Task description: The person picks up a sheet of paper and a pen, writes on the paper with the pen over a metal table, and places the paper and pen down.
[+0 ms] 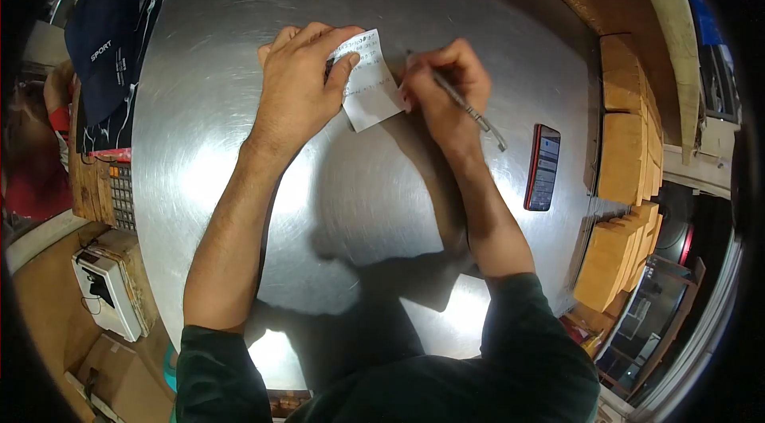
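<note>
A small white slip of paper [370,110] with several lines of dark handwriting on its upper part is in my left hand [301,76]. The thumb lies on the slip's written face, and the other fingers are curled behind its upper left edge. My right hand [453,92] is closed around a silvery-grey pen [481,119], whose back end slants down to the right. The fingers of this hand are beside the slip's right edge. Whether the pen's tip touches anything is hidden by the fingers.
Under my arms is a shiny metal table [382,192]. A phone [543,168] with a red edge and lit screen lies on its right side. Stacked tan blocks [621,156] line the right edge. At left are a dark cap [102,45], a calculator [122,196] and a person [36,136].
</note>
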Demonstrator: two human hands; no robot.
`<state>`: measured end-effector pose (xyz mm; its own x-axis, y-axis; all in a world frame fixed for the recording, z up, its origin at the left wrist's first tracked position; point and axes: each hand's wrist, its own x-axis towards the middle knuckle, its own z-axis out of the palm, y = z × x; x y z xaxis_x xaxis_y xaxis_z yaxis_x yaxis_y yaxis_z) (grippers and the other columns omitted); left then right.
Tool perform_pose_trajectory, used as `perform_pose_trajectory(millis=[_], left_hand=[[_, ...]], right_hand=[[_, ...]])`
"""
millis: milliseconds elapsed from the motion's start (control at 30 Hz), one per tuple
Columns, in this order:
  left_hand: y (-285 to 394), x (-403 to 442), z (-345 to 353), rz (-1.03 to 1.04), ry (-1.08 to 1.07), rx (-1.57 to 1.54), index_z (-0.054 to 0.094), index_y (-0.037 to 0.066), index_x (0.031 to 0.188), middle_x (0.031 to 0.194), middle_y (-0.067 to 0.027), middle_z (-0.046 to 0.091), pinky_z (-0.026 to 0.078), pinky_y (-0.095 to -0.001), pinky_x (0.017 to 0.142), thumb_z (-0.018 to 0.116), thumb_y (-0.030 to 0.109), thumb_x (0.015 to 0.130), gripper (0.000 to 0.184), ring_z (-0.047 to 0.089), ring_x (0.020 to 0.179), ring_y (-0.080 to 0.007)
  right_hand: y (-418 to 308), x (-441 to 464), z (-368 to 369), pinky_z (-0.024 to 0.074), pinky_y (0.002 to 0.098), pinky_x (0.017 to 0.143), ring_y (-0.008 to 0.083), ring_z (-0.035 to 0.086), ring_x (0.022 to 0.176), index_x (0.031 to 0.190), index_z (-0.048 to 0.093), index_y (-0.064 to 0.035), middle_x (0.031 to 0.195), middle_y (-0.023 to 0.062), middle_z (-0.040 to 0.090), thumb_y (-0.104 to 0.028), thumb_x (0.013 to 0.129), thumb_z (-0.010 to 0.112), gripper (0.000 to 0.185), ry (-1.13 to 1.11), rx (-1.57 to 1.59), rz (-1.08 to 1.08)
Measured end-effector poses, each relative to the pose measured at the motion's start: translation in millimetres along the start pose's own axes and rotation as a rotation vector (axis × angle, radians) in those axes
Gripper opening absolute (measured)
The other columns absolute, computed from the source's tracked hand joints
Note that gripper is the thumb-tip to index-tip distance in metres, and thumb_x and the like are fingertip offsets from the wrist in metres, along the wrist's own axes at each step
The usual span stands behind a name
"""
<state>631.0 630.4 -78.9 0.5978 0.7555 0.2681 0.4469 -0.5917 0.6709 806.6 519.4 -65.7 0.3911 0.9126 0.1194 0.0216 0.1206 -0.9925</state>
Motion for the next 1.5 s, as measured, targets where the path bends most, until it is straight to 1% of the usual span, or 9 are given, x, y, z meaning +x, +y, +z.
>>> perform_pose_trajectory(millis=[133, 333, 467, 667, 800, 1000, 1167, 1333, 1500], left_hand=[[1.4, 0.4, 0.0, -0.011, 0.001, 0.007, 0.077, 0.014, 0.130, 0.108, -0.0023, 0.071, 0.037, -0.0372, 0.094, 0.070, 0.015, 0.103, 0.028, 0.057, 0.096, -0.0174], [0.6, 0.4, 0.4, 0.022, 0.019, 0.013, 0.077, 0.015, 0.130, 0.107, -0.0021, 0.071, 0.037, -0.0373, 0.094, 0.071, 0.015, 0.103, 0.028, 0.057, 0.095, -0.0172], [0.0, 0.3, -0.2, 0.012, 0.009, 0.023, 0.077, 0.015, 0.131, 0.107, -0.0020, 0.071, 0.038, -0.0374, 0.094, 0.071, 0.015, 0.104, 0.028, 0.057, 0.095, -0.0170], [1.5, 1.0, -1.9, -0.007, -0.012, 0.009, 0.077, 0.015, 0.132, 0.107, -0.0018, 0.070, 0.038, -0.0374, 0.095, 0.071, 0.015, 0.104, 0.029, 0.057, 0.095, -0.0169], [-0.1, 1.2, -1.3, -0.010, -0.011, 0.010, 0.077, 0.015, 0.132, 0.108, -0.0016, 0.071, 0.038, -0.0373, 0.097, 0.071, 0.015, 0.104, 0.029, 0.058, 0.095, -0.0170], [1.3, 2.4, -2.9, -0.034, -0.028, 0.004, 0.077, 0.016, 0.133, 0.110, -0.0016, 0.071, 0.039, -0.0368, 0.098, 0.071, 0.015, 0.103, 0.030, 0.059, 0.095, -0.0169], [-6.1, 3.2, 0.7, -0.004, -0.012, 0.086, 0.077, 0.019, 0.133, 0.111, -0.0006, 0.072, 0.040, -0.0365, 0.098, 0.071, 0.019, 0.103, 0.030, 0.060, 0.095, -0.0177], [-15.3, 9.3, -0.8, 0.127, 0.067, 0.143, 0.077, 0.019, 0.134, 0.108, 0.0014, 0.072, 0.047, -0.0327, 0.087, 0.074, 0.025, 0.102, 0.032, 0.059, 0.089, -0.0165], [-14.4, 5.0, 1.5, 0.049, 0.017, 0.078, 0.077, 0.022, 0.132, 0.110, 0.0019, 0.072, 0.040, -0.0369, 0.097, 0.072, 0.025, 0.103, 0.030, 0.060, 0.094, -0.0187]], right_hand=[[-4.6, 16.9, 6.6, 0.0522, 0.0262, 0.057, 0.0131, 0.064, 0.064, 0.092, 0.059, -0.0048, 0.082, 0.0103, 0.072, 0.004, 0.086, 0.077, 0.021, 0.269, 0.089, -0.036], [7.2, 1.7, 2.8, 0.0535, 0.0257, 0.058, 0.0137, 0.065, 0.065, 0.093, 0.058, -0.0055, 0.084, 0.0103, 0.073, 0.005, 0.088, 0.075, 0.020, 0.004, 0.097, -0.042], [16.9, -0.2, 1.4, 0.0553, 0.0248, 0.058, 0.0151, 0.065, 0.061, 0.097, 0.057, -0.0040, 0.086, 0.0154, 0.076, 0.011, 0.094, 0.066, 0.018, -0.129, -0.253, -0.106], [6.2, 0.2, 6.5, 0.0545, 0.0242, 0.058, 0.0125, 0.066, 0.063, 0.094, 0.056, -0.0047, 0.081, 0.0109, 0.073, 0.007, 0.091, 0.071, 0.019, 0.055, -0.009, 0.029], [9.0, 3.2, 2.7, 0.0574, 0.0267, 0.062, 0.0159, 0.069, 0.065, 0.097, 0.057, -0.0028, 0.086, 0.0156, 0.076, 0.003, 0.098, 0.065, 0.011, 0.097, 0.026, -0.029], [11.0, 10.7, -1.9, 0.0594, 0.0278, 0.068, 0.0165, 0.071, 0.072, 0.099, 0.058, -0.0016, 0.090, 0.0162, 0.076, -0.002, 0.099, 0.066, 0.008, 0.160, 0.091, 0.054], [25.0, 18.2, -4.2, 0.0585, 0.0264, 0.065, 0.0157, 0.070, 0.066, 0.099, 0.060, -0.0018, 0.085, 0.0142, 0.076, 0.003, 0.093, 0.066, 0.009, 0.089, 0.019, -0.229], [12.1, 18.0, 4.0, 0.0612, 0.0274, 0.074, 0.0188, 0.073, 0.079, 0.103, 0.059, 0.0009, 0.098, 0.0191, 0.075, 0.000, 0.096, 0.066, 0.009, 0.156, 0.029, -0.113], [15.0, 9.7, -0.1, 0.0617, 0.0274, 0.075, 0.0198, 0.073, 0.079, 0.101, 0.059, 0.0021, 0.098, 0.0205, 0.075, 0.002, 0.095, 0.065, 0.009, 0.126, 0.089, -0.055]])
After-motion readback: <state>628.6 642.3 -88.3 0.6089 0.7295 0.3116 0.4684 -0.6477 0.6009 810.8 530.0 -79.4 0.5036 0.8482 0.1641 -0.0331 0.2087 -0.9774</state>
